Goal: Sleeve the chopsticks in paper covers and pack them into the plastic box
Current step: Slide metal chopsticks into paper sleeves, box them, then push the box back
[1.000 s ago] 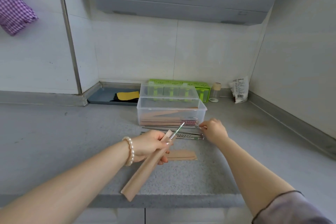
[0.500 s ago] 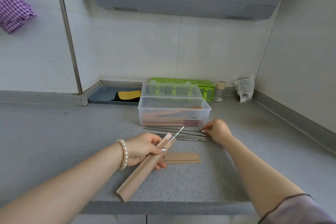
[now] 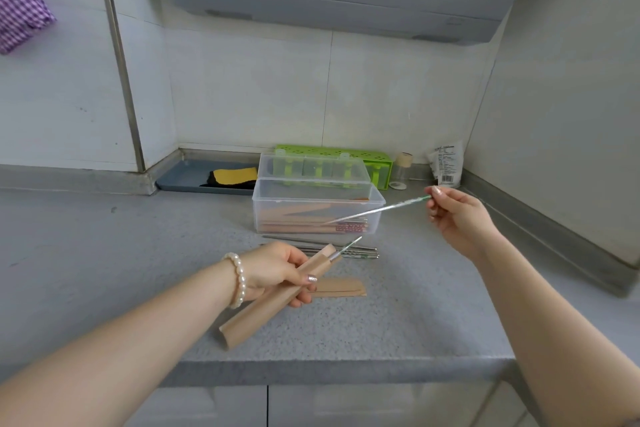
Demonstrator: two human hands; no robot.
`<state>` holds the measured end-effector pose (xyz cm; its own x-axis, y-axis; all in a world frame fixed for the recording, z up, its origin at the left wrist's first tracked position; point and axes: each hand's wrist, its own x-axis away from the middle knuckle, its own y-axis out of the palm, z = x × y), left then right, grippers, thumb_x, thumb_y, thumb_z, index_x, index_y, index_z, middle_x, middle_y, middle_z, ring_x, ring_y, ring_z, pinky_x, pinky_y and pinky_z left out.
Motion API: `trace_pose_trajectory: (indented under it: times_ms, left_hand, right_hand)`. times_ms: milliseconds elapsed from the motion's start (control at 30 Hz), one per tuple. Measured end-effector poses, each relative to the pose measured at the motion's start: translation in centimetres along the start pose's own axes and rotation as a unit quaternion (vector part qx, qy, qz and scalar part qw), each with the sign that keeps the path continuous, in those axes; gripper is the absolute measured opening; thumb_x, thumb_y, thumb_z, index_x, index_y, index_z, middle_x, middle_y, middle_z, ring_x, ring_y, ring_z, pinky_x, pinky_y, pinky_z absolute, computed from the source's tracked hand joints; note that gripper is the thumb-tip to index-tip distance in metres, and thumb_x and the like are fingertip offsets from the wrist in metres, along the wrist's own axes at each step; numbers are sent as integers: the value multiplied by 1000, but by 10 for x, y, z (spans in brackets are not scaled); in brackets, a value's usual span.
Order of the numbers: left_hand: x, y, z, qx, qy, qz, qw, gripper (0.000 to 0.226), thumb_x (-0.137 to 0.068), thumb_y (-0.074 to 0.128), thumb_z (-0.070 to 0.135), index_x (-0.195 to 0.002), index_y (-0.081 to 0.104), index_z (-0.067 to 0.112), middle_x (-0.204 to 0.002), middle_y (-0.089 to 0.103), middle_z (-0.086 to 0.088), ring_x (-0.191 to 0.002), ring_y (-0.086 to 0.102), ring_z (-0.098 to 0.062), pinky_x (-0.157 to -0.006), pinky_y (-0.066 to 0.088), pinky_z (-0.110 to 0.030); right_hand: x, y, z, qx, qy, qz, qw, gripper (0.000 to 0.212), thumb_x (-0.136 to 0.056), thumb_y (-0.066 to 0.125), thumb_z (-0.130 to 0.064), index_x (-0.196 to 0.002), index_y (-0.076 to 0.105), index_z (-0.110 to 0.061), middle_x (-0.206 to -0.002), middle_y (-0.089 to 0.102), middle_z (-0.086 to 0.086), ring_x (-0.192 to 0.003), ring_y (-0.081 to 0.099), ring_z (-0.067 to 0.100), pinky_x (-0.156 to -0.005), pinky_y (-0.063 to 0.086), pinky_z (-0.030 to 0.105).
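Plastic box (image 3: pixel 317 204) beyond both hands, lid up, sleeved pairs inside. Left hand (image 3: pixel 277 270) grips paper cover (image 3: pixel 277 298) (one chopstick poking out). Right hand (image 3: pixel 457 215) pinches single chopstick (image 3: pixel 381 210) aloft. Loose chopsticks (image 3: pixel 346 251) between hands.

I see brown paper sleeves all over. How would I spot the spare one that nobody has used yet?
Start at the clear plastic box on the grey counter, then come toward the counter's front edge, past the loose metal chopsticks. The spare sleeve lies flat there, right of the left hand. Unlike the others, it is neither held nor boxed.
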<state>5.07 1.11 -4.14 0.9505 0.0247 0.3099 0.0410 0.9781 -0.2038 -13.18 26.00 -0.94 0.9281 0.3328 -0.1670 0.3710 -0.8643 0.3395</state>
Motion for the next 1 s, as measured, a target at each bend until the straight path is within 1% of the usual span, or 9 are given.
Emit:
trace_pose_trajectory:
  times_ms: [200,367,533,700,833,867,933,1000]
  left_hand:
    - [14,4,7,1,12,-16,1000,13,-87,55,-5,-95,58,5,-79,71,-10,-62,68,-17,-55,56,-25]
    - [22,3,8,-17,14,-13,1000,13,-87,55,-4,-95,57,6,-84,71,-12,-63,68,-16,-57,57,-25]
    - [26,2,9,-29,9,2,1000,13,-86,56,-3,-96,58,5,-81,71,-10,-63,68,-16,-58,57,-25]
    - [29,1,8,-28,9,3,1000,14,-86,57,-2,-99,59,3,-84,72,-11,-64,69,-17,-60,57,-26]
    - [30,6,12,-23,22,6,999,16,-86,58,-2,-101,60,1,-84,72,-9,-67,69,-17,-63,57,-26]
    - [29,7,13,-21,25,7,999,17,-86,58,-1,-102,61,1,-85,73,-10,-68,69,-17,-64,57,-27]
    - [28,10,14,-20,30,7,999,18,-85,59,0,-103,61,1,-88,73,-10,-70,70,-17,-65,58,-27]
    - [26,13,15,-20,38,9,999,17,-85,59,0,-102,61,1,-89,73,-11,-71,70,-17,-64,58,-26]
  right_hand:
    - [9,-8,-13,64,-30,22,997,18,-91,48,3,-78,60,1,-51,60,-1,-46,51,6,-46,42,15]
    - [11,-10,-23,96,-51,23,994,17,-91,50,2,-78,61,0,-52,61,-1,-45,51,6,-46,42,14]
    - [12,-13,-32,127,-65,28,989,17,-90,51,0,-77,62,-1,-51,61,-3,-46,51,5,-47,42,14]
    - [12,-13,-35,165,-80,18,983,19,-91,51,0,-76,63,-4,-49,60,-4,-47,50,6,-47,41,14]
    - [15,-1,-33,213,-80,3,974,18,-90,54,-3,-76,65,-6,-48,59,-4,-51,46,13,-49,40,17]
    - [18,4,-31,232,-80,-3,969,17,-89,56,-5,-76,67,-7,-49,59,-4,-51,46,12,-50,39,18]
    - [26,18,-24,275,-78,-18,958,13,-87,59,-8,-78,68,-8,-49,61,-5,-46,47,6,-48,40,15]
    - [35,33,-13,298,-67,-42,951,11,-86,61,-11,-84,70,-5,-55,65,-4,-46,49,4,-49,42,15]
